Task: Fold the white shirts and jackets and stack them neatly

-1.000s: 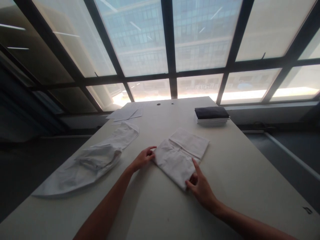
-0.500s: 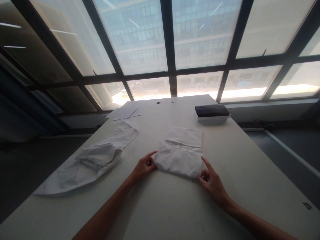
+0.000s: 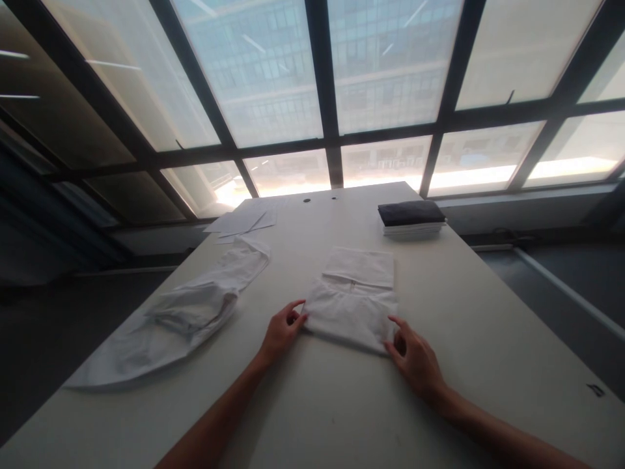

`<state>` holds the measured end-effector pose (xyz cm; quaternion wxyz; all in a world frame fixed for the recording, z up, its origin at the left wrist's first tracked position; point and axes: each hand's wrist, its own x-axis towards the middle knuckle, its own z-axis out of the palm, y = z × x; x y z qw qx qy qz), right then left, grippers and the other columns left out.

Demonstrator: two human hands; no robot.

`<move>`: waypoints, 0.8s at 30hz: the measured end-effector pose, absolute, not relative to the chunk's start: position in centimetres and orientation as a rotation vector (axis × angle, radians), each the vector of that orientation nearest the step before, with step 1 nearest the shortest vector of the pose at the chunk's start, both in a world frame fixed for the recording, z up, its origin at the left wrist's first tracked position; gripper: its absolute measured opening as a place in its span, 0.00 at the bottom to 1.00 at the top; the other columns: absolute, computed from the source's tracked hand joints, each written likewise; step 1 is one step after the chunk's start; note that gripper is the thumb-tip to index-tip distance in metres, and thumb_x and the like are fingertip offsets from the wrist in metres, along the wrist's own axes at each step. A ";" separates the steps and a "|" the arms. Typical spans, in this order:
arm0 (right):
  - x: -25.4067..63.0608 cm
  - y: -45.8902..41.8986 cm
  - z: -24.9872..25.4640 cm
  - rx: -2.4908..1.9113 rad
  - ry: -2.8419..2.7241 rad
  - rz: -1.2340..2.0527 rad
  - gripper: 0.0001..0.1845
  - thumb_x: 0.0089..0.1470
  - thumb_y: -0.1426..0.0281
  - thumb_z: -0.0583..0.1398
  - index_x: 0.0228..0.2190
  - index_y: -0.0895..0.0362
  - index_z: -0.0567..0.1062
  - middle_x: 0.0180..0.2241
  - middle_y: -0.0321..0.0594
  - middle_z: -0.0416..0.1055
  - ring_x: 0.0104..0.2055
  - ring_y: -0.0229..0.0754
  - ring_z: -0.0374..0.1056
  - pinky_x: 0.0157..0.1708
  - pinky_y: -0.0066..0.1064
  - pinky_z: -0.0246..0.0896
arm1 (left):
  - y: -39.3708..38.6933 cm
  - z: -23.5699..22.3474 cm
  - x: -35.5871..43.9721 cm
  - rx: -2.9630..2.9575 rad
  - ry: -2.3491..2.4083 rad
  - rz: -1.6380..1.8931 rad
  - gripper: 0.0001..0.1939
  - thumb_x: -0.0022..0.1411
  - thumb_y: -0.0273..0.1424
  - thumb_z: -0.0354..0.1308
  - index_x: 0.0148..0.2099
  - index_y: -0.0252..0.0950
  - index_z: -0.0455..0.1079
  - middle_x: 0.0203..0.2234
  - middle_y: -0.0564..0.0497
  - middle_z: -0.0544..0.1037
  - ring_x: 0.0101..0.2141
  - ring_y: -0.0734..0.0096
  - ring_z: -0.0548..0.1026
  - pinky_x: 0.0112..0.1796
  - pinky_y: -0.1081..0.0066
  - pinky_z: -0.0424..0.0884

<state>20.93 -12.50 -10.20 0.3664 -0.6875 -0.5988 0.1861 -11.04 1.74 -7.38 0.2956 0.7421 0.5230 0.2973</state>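
Observation:
A folded white garment point(image 3: 349, 309) lies flat on the white table in front of me. A flap of it extends on the far side, and a small dark mark, perhaps a label, shows along the seam between. My left hand point(image 3: 284, 329) pinches its near left corner between thumb and forefinger. At the near right corner, my right hand point(image 3: 415, 355) has its thumb against the edge and its forefinger bent over the cloth, the other fingers curled. Further left, a crumpled white garment point(image 3: 195, 312) is spread loosely along the table's left side.
On the far right of the table point(image 3: 332, 417) sits a stack of folded cloth point(image 3: 413, 215), dark on top and white below. Sheets of paper point(image 3: 241, 221) lie at the far left. A small dark object point(image 3: 596, 390) rests near the right edge. Large windows stand behind the table.
My right forefinger has bent down and inward onto the cloth's right edge. My left thumb has shifted slightly up along the left corner. The folded garment lies nearly as before.

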 end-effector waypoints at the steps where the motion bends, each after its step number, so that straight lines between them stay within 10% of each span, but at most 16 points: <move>1: 21.0 -12.5 -10.2 -1.786 -1.563 0.461 0.27 0.56 0.63 0.58 0.57 0.53 0.70 0.27 0.35 0.70 0.30 0.44 0.67 0.37 0.34 0.64 | 1.7 -7.5 -10.8 2.016 1.428 0.775 0.24 0.64 0.44 0.56 0.56 0.37 0.73 0.23 0.57 0.72 0.25 0.72 0.70 0.30 0.74 0.66; 11: 20.8 -9.9 -10.2 -1.701 -1.493 0.215 0.33 0.61 0.61 0.54 0.65 0.57 0.58 0.64 0.54 0.57 0.67 0.57 0.52 0.63 0.53 0.52 | 4.3 -7.5 -7.1 2.308 1.499 0.919 0.26 0.67 0.34 0.54 0.65 0.35 0.64 0.56 0.39 0.70 0.55 0.57 0.70 0.56 0.59 0.66; 19: 23.0 -4.1 -9.7 -1.540 -1.127 0.579 0.32 0.52 0.63 0.60 0.58 0.60 0.67 0.45 0.48 0.74 0.36 0.44 0.71 0.42 0.40 0.70 | 9.4 -7.3 -5.2 1.784 1.530 0.899 0.26 0.60 0.32 0.63 0.59 0.28 0.70 0.39 0.44 0.81 0.37 0.66 0.79 0.41 0.69 0.74; 24: 23.6 -4.0 -10.5 -1.435 -1.108 0.639 0.29 0.54 0.61 0.60 0.55 0.58 0.69 0.43 0.45 0.74 0.35 0.43 0.71 0.38 0.37 0.71 | 9.4 -7.9 -5.7 1.667 1.341 0.997 0.25 0.62 0.35 0.61 0.59 0.30 0.71 0.34 0.47 0.82 0.34 0.66 0.79 0.36 0.70 0.75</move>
